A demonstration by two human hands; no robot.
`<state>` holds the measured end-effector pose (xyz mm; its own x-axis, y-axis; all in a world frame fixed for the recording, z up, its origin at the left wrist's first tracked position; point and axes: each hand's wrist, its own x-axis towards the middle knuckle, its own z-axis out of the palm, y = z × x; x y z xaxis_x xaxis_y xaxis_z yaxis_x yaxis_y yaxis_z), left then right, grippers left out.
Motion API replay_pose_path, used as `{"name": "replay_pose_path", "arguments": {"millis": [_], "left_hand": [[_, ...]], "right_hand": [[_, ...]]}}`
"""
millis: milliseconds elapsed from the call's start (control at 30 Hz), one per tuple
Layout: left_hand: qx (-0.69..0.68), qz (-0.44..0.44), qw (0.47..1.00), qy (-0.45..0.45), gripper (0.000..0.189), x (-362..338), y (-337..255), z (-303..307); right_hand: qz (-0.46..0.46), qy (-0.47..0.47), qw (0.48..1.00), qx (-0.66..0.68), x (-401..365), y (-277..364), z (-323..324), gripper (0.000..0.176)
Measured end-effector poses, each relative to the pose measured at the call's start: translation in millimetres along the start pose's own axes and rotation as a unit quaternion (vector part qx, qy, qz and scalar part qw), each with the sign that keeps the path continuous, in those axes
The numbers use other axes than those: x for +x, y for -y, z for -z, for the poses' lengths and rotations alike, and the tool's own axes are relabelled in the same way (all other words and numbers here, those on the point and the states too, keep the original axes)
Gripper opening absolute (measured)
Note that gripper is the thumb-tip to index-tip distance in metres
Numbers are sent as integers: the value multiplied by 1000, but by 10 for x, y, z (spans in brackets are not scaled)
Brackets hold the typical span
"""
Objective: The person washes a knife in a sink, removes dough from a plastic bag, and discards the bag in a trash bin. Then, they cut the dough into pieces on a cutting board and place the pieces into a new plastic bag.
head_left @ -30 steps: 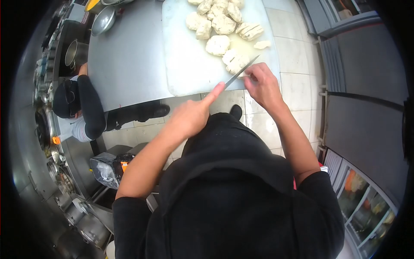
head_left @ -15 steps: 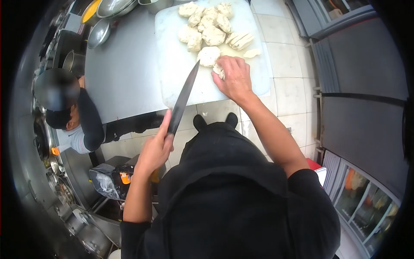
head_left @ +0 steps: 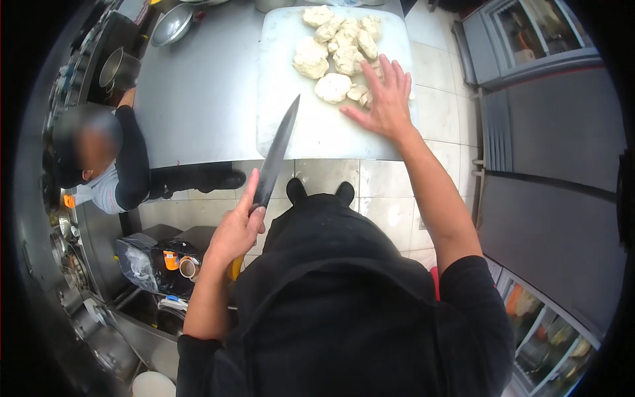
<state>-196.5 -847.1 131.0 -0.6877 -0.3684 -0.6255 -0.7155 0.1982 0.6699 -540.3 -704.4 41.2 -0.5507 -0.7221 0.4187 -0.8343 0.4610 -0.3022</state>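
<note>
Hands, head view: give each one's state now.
Left hand: closed on the knife handle.
Right hand: open, fingers spread over the dough pieces.

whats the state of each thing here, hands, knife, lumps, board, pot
cutting board: lying flat on the metal table
left hand: closed around the knife handle
knife: held up, tip over the cutting board, not cutting
right hand: open, fingers spread, palm down beside the lumps
pale lumps: heaped at the cutting board's far end, mostly whole
pot: upright, uncovered
</note>
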Motion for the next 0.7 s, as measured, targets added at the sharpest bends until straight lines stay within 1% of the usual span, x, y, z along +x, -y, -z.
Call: {"name": "replay_pose_path", "arguments": {"millis": [100, 133, 200, 233, 300, 333, 433, 467, 567, 600, 700], "left_hand": [[-47, 4, 999, -8, 77, -2, -19, 0], [-55, 8, 998, -9, 78, -12, -23, 4], [-39, 49, 998, 15, 77, -7, -24, 32], [-28, 66, 997, 30, 76, 16, -33, 49], [-52, 66, 996, 23, 78, 24, -1, 29], [-65, 67, 995, 19, 78, 21, 24, 6], [-79, 54, 995, 2, 79, 20, 85, -38], [-89, 45, 995, 0, 79, 24, 112, -47], [-114, 28, 993, -10, 79, 12, 188, -23], [-116, 27, 993, -12, 79, 18, 196, -6], [-128, 37, 991, 7, 77, 8, 128, 79]], "right_hand": [[54, -38, 998, -24, 4, 76, 130, 79], [70, -31, 997, -19, 27, 90, 105, 75], [96, -15, 995, -11, 22, 89, 46, 67], [96, 2, 995, -33, 45, 167, 54, 62], [86, 32, 992, -86, 112, 370, 37, 52], [82, 20, 993, -85, 133, 385, -48, 45], [51, 66, 993, -88, 197, 561, -32, 47], [66, 58, 993, -83, 178, 639, -20, 48], [47, 140, 988, -54, 153, 915, 99, 49], [49, 93, 994, 12, 123, 919, 54, 50], [40, 138, 983, 116, 148, 924, -98, 53]]}}
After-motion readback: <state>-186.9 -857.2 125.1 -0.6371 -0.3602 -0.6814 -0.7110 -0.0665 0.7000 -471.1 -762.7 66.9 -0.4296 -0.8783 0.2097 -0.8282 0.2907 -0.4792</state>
